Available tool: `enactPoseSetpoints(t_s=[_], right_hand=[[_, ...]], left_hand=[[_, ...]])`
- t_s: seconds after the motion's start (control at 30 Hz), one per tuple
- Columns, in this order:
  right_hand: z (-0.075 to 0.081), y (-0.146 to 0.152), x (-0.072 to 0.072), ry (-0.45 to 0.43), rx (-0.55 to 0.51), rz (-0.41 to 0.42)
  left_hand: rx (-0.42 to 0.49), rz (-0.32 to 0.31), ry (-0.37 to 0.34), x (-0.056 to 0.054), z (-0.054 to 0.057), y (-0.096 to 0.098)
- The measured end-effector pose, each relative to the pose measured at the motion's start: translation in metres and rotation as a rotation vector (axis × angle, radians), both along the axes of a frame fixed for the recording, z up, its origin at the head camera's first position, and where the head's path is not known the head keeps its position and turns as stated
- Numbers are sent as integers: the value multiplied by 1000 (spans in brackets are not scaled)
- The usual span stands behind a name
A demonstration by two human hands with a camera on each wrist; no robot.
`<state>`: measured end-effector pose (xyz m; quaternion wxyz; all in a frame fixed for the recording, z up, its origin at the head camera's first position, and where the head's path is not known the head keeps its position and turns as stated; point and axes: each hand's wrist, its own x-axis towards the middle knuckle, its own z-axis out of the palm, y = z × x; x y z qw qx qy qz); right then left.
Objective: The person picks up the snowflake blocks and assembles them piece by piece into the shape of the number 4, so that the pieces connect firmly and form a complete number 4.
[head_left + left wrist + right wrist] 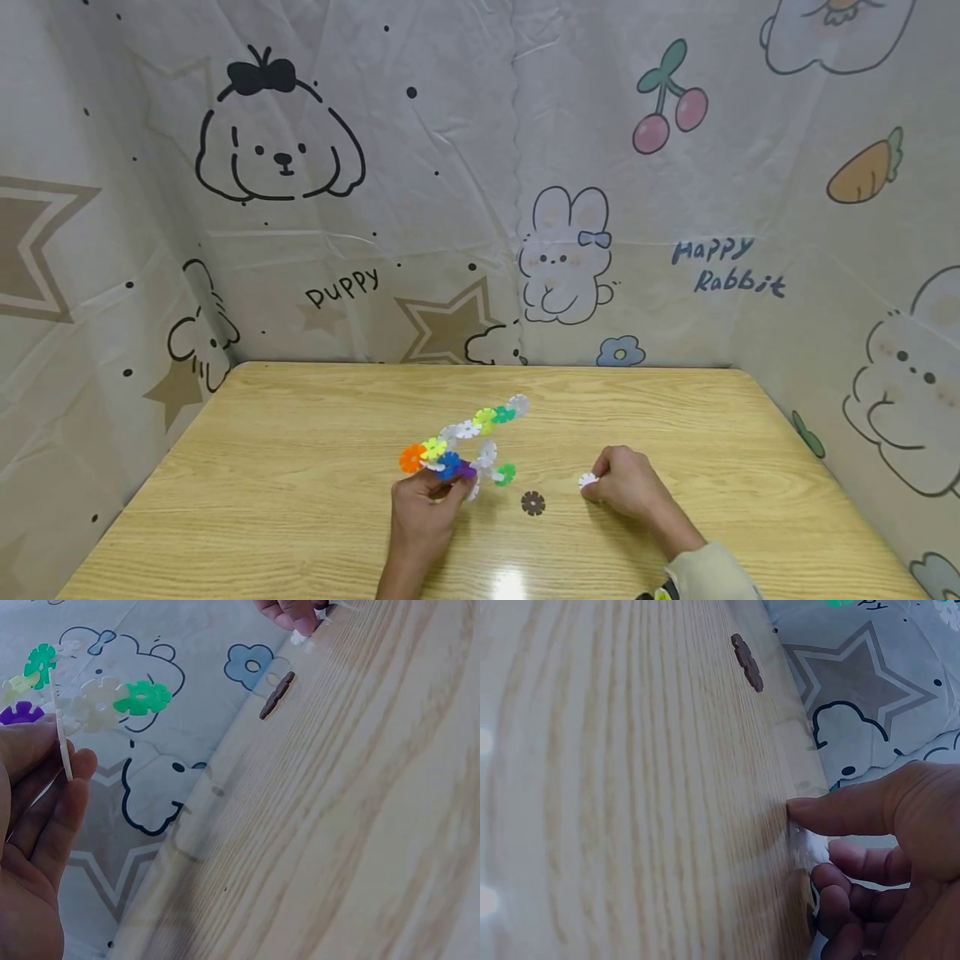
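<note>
My left hand (426, 512) holds up a branching build of interlocked plastic snowflake discs (433, 448), in orange, yellow, white, blue, purple and green. Thumb and fingers pinch it near the purple disc (466, 469). In the left wrist view, a white disc (64, 757) stands edge-on between thumb and fingers, and a green disc (146, 697) sticks out to the right. To the right, my right hand (633, 485) pinches a loose white snowflake disc (587, 481) at the tabletop. The right wrist view shows that white disc (808, 847) between thumb and fingers, partly hidden.
A brown snowflake disc (533, 503) lies flat on the wooden table (300, 417) between the two hands. Behind the table's far edge and at both sides hangs a printed cloth (450, 167) with cartoon animals and stars.
</note>
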<state>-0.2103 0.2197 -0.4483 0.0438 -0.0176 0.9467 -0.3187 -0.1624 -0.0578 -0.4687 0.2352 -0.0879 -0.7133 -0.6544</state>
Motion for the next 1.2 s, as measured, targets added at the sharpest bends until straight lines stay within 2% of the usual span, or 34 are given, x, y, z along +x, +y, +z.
enactPoseSetpoints(t_s=[0.33,0.5,0.67,0.87,1.03,1.2], right_hand=[[6,0,2,59,-22,34],[6,1,4,62,-6,61],[8,1,5,68,1,83],[18,-5,5,79,-50,96],[25,-12,6,85,-86,101],[31,-17,7,98,-137,125]], left_hand=[[3,-9,16,0,0,1],[16,-25,-15,1,0,1],[23,-39,-15,1,-1,2],[23,-37,-5,1,-3,3],[19,-22,-33,0,-3,4],[42,-58,-32,2,-2,3]])
